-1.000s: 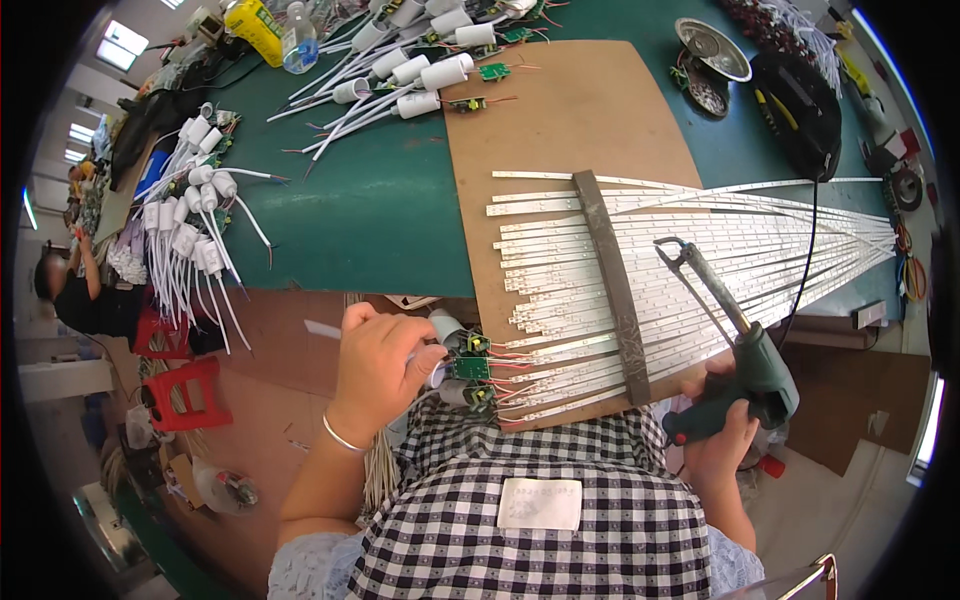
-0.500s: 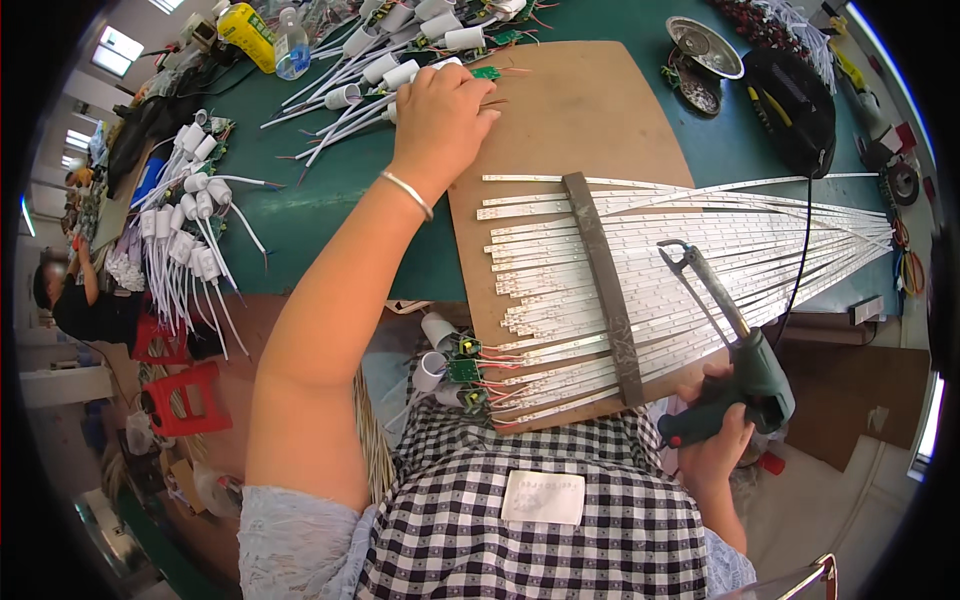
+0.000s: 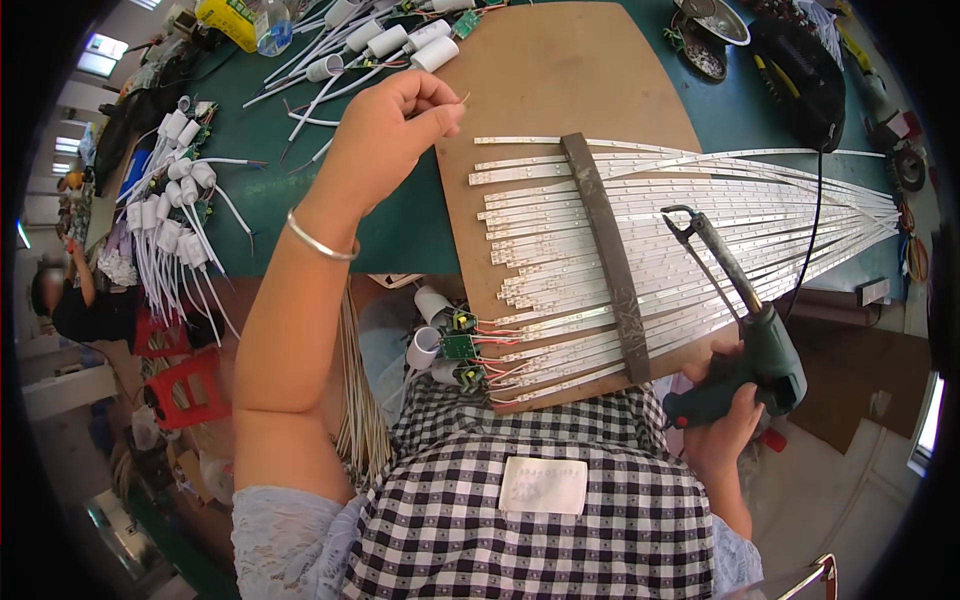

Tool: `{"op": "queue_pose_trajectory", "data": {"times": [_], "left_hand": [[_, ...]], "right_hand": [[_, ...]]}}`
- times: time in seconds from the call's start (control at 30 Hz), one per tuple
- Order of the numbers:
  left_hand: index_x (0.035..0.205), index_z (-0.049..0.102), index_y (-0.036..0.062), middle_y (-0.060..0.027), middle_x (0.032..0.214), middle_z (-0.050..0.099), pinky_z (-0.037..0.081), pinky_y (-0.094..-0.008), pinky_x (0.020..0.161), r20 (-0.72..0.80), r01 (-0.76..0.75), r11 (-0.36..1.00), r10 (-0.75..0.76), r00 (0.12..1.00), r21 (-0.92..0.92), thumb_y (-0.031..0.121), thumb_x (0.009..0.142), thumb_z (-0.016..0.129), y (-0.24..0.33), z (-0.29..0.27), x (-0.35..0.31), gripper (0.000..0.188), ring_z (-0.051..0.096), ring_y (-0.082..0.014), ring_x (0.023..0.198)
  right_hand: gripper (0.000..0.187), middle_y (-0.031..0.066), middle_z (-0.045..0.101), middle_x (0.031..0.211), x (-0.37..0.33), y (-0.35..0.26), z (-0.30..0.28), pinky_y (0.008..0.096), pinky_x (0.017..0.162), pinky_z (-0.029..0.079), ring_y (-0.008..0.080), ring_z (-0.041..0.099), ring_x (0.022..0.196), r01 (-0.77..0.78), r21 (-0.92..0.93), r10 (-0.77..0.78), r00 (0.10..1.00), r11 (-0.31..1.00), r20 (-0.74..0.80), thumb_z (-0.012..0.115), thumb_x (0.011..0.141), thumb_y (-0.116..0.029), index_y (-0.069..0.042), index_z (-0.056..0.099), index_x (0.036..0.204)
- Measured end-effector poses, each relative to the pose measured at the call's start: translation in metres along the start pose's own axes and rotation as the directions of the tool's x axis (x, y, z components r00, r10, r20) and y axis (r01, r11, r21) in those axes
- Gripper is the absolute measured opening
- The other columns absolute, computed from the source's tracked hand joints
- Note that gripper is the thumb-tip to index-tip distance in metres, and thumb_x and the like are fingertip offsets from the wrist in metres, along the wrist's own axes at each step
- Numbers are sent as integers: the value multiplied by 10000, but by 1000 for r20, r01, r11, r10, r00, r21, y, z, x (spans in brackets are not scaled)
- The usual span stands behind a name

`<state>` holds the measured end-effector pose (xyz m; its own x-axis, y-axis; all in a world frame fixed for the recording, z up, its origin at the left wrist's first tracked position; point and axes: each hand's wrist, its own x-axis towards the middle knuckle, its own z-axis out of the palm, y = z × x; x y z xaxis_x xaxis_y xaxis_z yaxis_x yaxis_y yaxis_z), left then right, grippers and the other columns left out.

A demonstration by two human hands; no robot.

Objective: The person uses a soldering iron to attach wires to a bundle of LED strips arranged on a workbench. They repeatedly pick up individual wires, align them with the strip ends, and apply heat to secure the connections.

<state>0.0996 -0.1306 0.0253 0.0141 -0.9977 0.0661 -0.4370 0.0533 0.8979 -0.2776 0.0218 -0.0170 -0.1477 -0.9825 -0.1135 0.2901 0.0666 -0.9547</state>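
Above the brown board (image 3: 560, 70), my left hand (image 3: 395, 130) is closed in a pinch, with a fine copper-coloured wire end (image 3: 465, 98) poking out past the fingertips. Whatever else lies inside that palm is hidden. My right hand (image 3: 725, 430) grips a dark green soldering gun (image 3: 765, 365) at the lower right, its metal tip over the LED strips (image 3: 540, 245). These white strips lie fanned across the board under a dark flat bar (image 3: 605, 250). At the board's near left, several white cylinders (image 3: 423, 347) with green circuit boards (image 3: 460, 346) connect by red and white wires to strips.
A pile of white cylinders with cables (image 3: 386, 41) lies at the far left of the board, another bunch (image 3: 185, 190) further left. A metal dish (image 3: 720, 20) and a black case (image 3: 795, 85) are at the far right. A person (image 3: 85, 300) sits beyond red stools (image 3: 190, 385).
My left hand has drawn back from the pile, toward me and slightly left, with a wire end now showing at its fingertips. The right hand still holds the soldering gun, almost unmoved.
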Motion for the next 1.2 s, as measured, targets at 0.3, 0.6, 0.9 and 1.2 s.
{"op": "queue_pose_trajectory", "data": {"times": [0.3,0.6,0.9,1.2], "left_hand": [[860,626,137,-3,829,579,319,-373,801,272,-507,644,434,859,574,144,718,661,20,37,-110,147,560,-177,774],[872,636,115,15,814,573,345,-339,755,278,-530,602,465,841,597,139,731,604,23,46,-136,147,555,-148,737],[793,661,118,0,731,593,349,-322,656,360,-491,760,356,863,426,58,652,729,25,43,-129,167,555,-174,637],[813,643,78,-10,736,593,369,-327,653,272,-524,698,448,851,488,52,667,711,25,63,-124,163,545,-176,632]], "right_hand": [[707,140,577,1137,-14,-1,-9,362,739,533,241,639,874,-161,-45,166,969,986,183,647,844,-470,21,420,1300],[535,98,656,866,-22,-25,-7,301,700,528,171,657,739,-89,-457,327,818,885,474,633,854,-410,43,554,1128],[461,110,650,831,-20,-13,-11,306,679,527,179,644,704,52,-350,127,874,935,469,627,872,-295,64,540,1148],[457,101,652,814,-18,-6,-15,302,678,512,174,641,693,69,-358,118,872,931,476,623,878,-327,56,556,1120]]}}
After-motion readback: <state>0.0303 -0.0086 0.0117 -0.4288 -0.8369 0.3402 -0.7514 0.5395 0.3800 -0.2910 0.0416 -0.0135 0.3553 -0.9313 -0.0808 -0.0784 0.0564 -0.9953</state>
